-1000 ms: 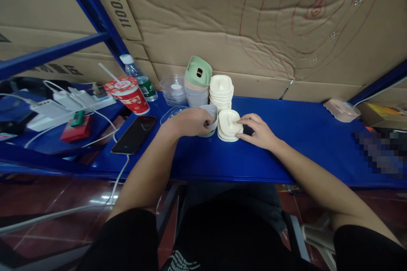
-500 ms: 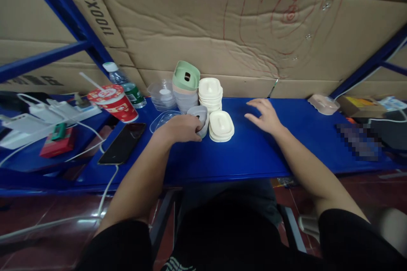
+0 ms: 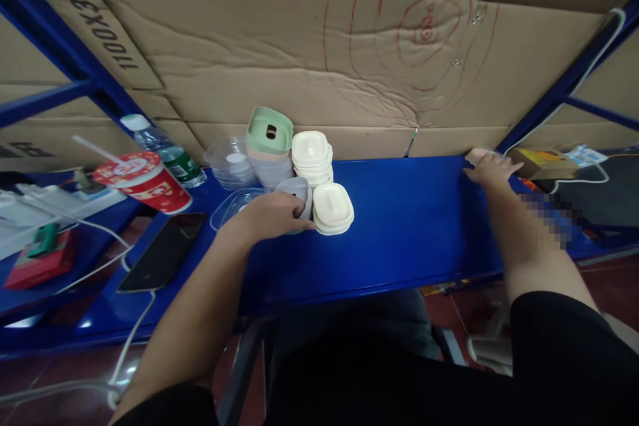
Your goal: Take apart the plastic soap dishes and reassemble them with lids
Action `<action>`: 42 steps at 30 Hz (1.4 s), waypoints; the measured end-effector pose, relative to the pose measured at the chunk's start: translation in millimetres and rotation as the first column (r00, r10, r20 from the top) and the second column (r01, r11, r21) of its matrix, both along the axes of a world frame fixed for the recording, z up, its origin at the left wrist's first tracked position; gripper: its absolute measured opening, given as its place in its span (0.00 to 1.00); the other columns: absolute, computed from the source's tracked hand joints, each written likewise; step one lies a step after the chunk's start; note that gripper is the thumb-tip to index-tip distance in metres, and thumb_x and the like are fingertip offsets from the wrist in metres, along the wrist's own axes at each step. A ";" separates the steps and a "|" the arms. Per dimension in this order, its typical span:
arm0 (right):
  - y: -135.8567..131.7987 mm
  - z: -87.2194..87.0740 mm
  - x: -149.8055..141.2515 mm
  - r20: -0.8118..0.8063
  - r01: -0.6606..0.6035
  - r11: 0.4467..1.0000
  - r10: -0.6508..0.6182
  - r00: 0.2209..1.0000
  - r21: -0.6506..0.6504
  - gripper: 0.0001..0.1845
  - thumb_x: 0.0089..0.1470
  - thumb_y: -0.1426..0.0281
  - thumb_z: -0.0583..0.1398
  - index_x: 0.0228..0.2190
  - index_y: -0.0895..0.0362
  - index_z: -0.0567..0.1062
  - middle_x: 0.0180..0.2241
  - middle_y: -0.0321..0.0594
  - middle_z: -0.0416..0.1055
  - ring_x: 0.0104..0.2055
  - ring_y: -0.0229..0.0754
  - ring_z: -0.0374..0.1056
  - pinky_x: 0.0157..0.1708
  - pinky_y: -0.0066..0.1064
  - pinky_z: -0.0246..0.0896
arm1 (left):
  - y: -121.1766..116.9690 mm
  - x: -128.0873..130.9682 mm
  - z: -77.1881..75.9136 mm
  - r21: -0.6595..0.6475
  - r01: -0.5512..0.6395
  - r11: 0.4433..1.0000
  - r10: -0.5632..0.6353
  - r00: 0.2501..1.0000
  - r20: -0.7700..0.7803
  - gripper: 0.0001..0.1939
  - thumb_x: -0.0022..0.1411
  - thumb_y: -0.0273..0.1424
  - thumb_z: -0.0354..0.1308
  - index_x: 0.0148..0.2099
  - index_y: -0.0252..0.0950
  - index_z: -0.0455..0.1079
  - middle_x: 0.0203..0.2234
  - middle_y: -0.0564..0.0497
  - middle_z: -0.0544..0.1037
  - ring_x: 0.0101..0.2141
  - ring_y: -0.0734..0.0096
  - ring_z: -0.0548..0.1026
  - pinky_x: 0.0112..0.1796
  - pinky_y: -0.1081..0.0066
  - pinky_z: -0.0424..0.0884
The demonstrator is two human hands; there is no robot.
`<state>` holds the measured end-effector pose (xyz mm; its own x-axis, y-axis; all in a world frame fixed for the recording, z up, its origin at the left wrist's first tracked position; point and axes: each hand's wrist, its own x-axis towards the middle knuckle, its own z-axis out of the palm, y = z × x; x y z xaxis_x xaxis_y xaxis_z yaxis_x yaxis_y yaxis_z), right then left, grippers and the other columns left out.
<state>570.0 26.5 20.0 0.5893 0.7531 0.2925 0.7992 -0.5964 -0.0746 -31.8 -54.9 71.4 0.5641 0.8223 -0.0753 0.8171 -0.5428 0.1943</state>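
My left hand [image 3: 272, 214] rests at the near side of a grey plastic container [image 3: 294, 188], with its fingers curled onto the rim. To the right of that hand stands a short stack of cream lids [image 3: 333, 206]; behind it is a taller cream lid stack [image 3: 312, 154]. A green square container piece [image 3: 269, 130] with a hole tops a stack of pale containers [image 3: 274, 170]. Clear plastic bowls [image 3: 232, 163] lie to the left of these. At the far right, my right hand [image 3: 489, 168] reaches over a pinkish container [image 3: 480, 154], fingers spread, covering most of it.
On the left of the blue table [image 3: 399, 219] are a tilted red paper cup [image 3: 150, 183] with a straw, a water bottle [image 3: 170, 156] and a phone [image 3: 162, 253] on a cable. A cardboard box [image 3: 542, 163] sits at the right. Cardboard [image 3: 249, 33] walls the back.
My right hand has moved far to the right, from above the table's middle onto the pinkish container. The left hand stays at the grey container. The view has shifted to the right.
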 end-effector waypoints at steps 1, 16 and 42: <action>-2.4 -4.1 -6.9 0.044 -0.006 1.000 0.007 0.999 -0.014 0.39 0.65 0.64 0.63 0.67 0.80 0.67 0.66 0.90 0.61 0.73 0.76 0.54 0.65 0.71 0.42 | -1.2 0.7 1.7 0.008 -0.003 1.000 0.003 1.000 0.005 0.24 0.66 0.49 0.64 0.25 0.40 0.65 0.25 0.50 0.75 0.27 0.65 0.70 0.29 0.65 0.56; -85.7 -23.2 -194.5 0.123 -0.894 0.433 0.887 0.446 0.120 0.29 0.65 0.56 0.62 0.64 0.50 0.76 0.59 0.52 0.76 0.64 0.64 0.69 0.73 0.73 0.44 | 1.2 4.3 -0.8 -0.002 0.003 1.000 -0.003 1.000 0.029 0.21 0.66 0.44 0.60 0.25 0.40 0.62 0.24 0.48 0.75 0.27 0.65 0.69 0.29 0.64 0.57; -88.7 58.2 -293.8 -0.553 -0.745 0.246 0.811 -0.192 0.620 0.27 0.56 0.46 0.72 0.47 0.52 0.85 0.41 0.41 0.84 0.38 0.44 0.78 0.37 0.37 0.75 | -7.0 19.8 -10.9 0.611 -0.071 0.789 -0.256 0.865 0.431 0.20 0.72 0.45 0.66 0.59 0.41 0.78 0.53 0.41 0.81 0.45 0.60 0.79 0.48 0.63 0.76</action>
